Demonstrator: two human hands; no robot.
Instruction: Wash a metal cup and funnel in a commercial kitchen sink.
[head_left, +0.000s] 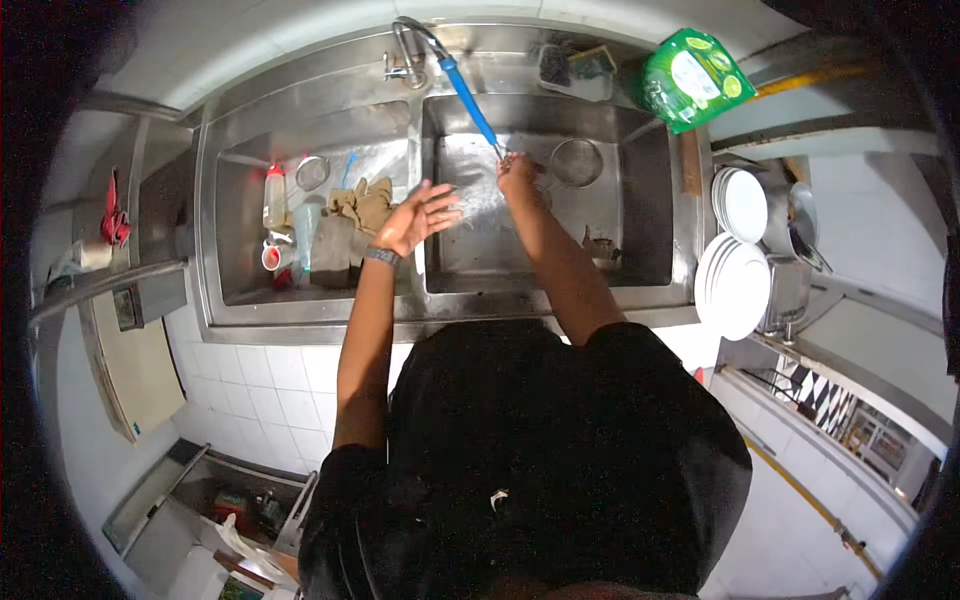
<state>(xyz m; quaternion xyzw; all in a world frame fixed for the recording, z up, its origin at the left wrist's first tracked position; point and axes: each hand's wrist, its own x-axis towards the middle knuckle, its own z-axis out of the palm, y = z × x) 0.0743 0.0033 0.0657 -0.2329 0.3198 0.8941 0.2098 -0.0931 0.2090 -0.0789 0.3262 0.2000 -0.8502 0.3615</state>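
Note:
My left hand (416, 220) is held over the divider (417, 259) of a double stainless steel sink, wet-looking, its fingers spread and holding nothing. A dark wristband (382, 256) circles that wrist. My right hand (517, 175) reaches over the right basin (487, 262), fingers curled at the lower end of a blue hose (469, 97). Whether it grips the hose end or some small thing is hidden. This hose hangs from a curved metal tap (411, 34). Beyond my right hand lies a round mesh strainer (577, 163) in the basin.
The left basin holds a red-capped squeeze bottle (275, 196), brown cloths (367, 204), a translucent cup (305, 225) and a white cup (273, 256). A tub with a scouring pad (592, 66) and a green pouch (694, 82) stand behind. Stacked white plates (739, 285) sit at right.

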